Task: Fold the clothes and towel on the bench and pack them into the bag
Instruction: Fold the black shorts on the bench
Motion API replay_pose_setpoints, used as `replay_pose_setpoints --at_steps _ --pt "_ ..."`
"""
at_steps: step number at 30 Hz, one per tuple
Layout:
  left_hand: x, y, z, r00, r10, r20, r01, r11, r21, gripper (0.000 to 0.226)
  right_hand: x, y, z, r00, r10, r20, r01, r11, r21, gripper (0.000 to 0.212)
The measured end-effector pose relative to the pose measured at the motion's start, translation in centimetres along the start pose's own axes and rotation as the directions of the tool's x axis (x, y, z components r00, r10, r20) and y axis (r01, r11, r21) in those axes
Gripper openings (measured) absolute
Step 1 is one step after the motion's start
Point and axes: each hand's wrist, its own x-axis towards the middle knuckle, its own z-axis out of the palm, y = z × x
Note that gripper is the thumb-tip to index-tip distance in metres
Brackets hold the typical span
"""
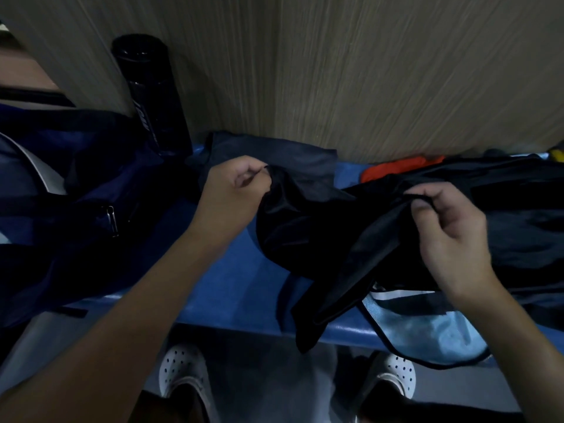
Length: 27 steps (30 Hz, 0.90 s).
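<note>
1. The left hand [235, 190] pinches one edge of a black garment [320, 227] between thumb and curled fingers, near the middle of the view.
2. The right hand [448, 233] pinches another edge of the same garment, at 3 o'clock from the left hand; the two hands are held apart with cloth bunched between them.
3. The garment hangs from both hands over the blue counter [238, 270], and its lower folds spill past the front edge toward 6 o'clock.
4. A navy bag [76, 184] sits on the counter at 9 o'clock, with a black bottle [149, 93] standing just behind it against the wood-grain wall [335, 71].
5. A dark grey cloth [274, 154] lies flat at 12 o'clock from the left hand, by the wall.
6. An orange cloth [396, 167] shows at 1 o'clock, partly under dark fabric.
7. A light blue garment [427, 325] with dark trim drapes over the counter's edge at 5 o'clock.
8. Two white perforated shoes [183, 370] stand on the floor at 6 o'clock.
</note>
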Motion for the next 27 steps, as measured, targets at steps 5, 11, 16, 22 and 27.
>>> replay_pose_setpoints --at_steps 5,11,16,22,27 --pt "-0.2 -0.9 0.5 0.997 0.066 -0.026 -0.062 0.987 0.150 0.022 0.3 0.9 -0.8 0.993 -0.111 -0.038 0.108 0.990 -0.087 0.021" --pt "-3.6 -0.2 3.2 0.930 0.197 0.311 -0.251 0.957 0.146 0.039 0.2 -0.4 1.9 0.992 -0.103 0.078 0.099 0.994 0.042 0.012" --pt "-2.5 -1.7 3.3 0.953 0.175 0.247 -0.232 0.946 0.226 0.043 -0.6 -0.9 2.8 0.985 -0.035 0.167 -0.007 0.970 0.242 0.042" --pt "-0.5 -1.0 1.4 0.997 0.052 -0.051 -0.046 0.993 0.106 0.019 -4.2 -0.2 2.2 0.852 -0.252 0.458 0.381 0.900 -0.213 0.012" --pt "-0.2 -1.0 0.9 0.997 0.012 -0.079 -0.007 0.998 0.067 0.019 -7.7 1.3 4.8 0.642 -0.189 0.743 0.675 0.598 -0.432 0.039"
